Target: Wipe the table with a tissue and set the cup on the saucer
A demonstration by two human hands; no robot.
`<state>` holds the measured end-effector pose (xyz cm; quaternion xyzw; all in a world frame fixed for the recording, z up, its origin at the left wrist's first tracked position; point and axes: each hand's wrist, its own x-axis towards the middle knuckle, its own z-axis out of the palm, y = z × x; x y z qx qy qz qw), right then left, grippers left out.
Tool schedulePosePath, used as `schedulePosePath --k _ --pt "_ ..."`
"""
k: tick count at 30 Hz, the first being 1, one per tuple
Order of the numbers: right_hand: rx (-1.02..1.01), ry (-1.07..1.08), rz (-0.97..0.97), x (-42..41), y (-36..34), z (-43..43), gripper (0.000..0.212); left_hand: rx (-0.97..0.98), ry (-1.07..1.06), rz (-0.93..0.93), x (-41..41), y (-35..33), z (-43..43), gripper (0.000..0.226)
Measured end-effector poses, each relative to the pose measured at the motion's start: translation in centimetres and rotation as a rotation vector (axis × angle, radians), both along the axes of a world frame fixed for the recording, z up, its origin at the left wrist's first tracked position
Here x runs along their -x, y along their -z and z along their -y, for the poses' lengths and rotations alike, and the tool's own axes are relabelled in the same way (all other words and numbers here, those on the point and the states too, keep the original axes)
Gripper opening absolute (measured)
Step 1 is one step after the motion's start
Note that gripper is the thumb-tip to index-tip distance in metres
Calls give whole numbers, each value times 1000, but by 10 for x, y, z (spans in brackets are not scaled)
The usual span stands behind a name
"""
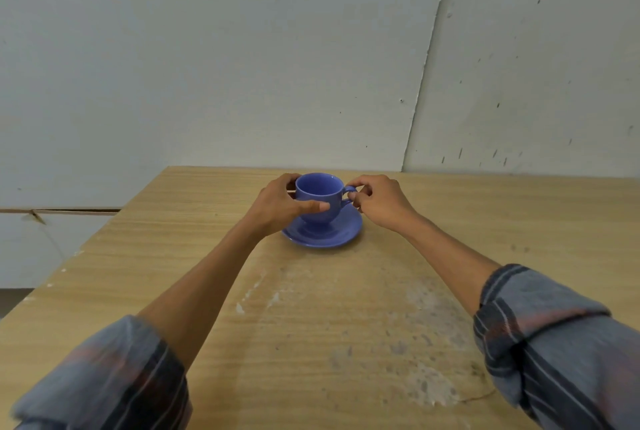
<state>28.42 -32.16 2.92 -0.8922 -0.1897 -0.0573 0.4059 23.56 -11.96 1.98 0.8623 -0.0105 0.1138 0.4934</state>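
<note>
A blue footed cup [319,191] stands upright on a blue saucer [341,235] near the far middle of the wooden table [173,256]. My left hand [282,206] wraps the cup's left side, thumb across its front. My right hand [375,203] pinches the cup's handle on the right. No tissue is in view.
The table's left edge runs diagonally from the far corner toward me. White worn patches and specks mark the wood in front of the saucer. A white panelled wall stands right behind the table's far edge.
</note>
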Motion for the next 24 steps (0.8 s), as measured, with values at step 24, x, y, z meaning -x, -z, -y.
schedulePosePath --k 24 --pt "123 -40 -107 6 -4 10 43 -133 0 -163 -1 -5 -4 101"
